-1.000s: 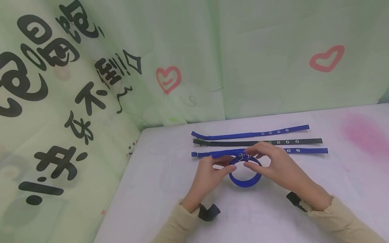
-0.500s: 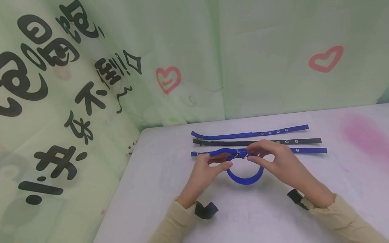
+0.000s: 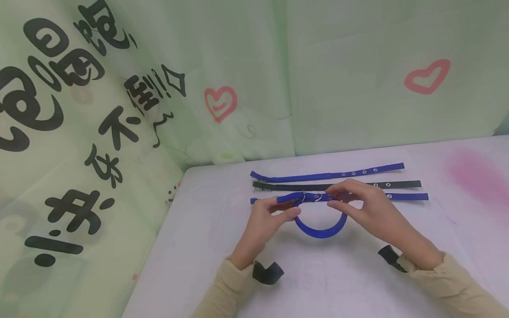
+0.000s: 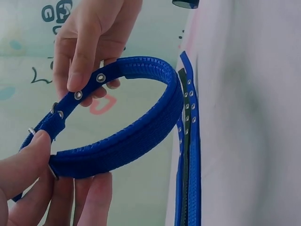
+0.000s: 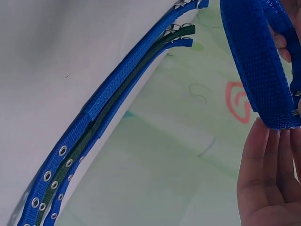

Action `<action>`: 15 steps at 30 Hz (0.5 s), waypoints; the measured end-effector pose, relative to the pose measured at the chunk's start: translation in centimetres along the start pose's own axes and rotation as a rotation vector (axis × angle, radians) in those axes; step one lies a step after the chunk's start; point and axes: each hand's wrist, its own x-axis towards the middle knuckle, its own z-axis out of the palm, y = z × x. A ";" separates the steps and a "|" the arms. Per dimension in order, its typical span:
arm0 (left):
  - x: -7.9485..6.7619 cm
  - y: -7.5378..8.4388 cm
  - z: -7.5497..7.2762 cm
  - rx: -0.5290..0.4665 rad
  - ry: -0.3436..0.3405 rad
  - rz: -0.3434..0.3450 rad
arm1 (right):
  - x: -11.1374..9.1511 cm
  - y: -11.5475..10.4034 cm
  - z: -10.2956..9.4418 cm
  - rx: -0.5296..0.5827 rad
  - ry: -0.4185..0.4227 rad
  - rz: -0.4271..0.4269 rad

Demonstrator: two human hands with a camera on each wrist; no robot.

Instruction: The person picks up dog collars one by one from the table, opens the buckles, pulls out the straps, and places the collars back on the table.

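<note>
A blue pet collar (image 3: 320,234), bent into a loop, hangs over the table between both hands. In the left wrist view, its eyelet strap (image 4: 100,77) meets the metal buckle (image 4: 32,131). My left hand (image 3: 260,227) pinches the collar at the buckle end, thumb on the near side and fingers behind. With thumb and fingertips, my right hand (image 3: 370,210) pinches the strap just right of the metal D-ring (image 3: 318,197). The padded part of the loop droops below both hands. In the right wrist view, the collar's outer webbing (image 5: 256,61) fills the upper right.
Behind the hands, three straight collars lie in parallel on the table (image 3: 191,247): a far blue collar (image 3: 302,178), a dark green collar (image 3: 286,187) and a near blue collar (image 3: 409,197), partly covered by the hands. A printed curtain (image 3: 338,101) hangs behind.
The hands have drawn slightly apart, the left leftward and the right to the right and up. The collar loop has widened, and the D-ring area lies more stretched between them.
</note>
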 end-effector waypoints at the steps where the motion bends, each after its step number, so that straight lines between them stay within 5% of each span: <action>1: 0.0 0.0 0.0 0.003 -0.008 0.001 | 0.0 0.0 0.0 0.001 -0.006 0.003; 9: 0.1 -0.3 0.2 0.000 -0.063 0.040 | 0.0 -0.4 0.1 -0.002 -0.103 0.087; 15: 0.0 -0.3 0.7 -0.051 -0.078 0.080 | -0.1 -0.4 0.5 -0.003 -0.081 0.028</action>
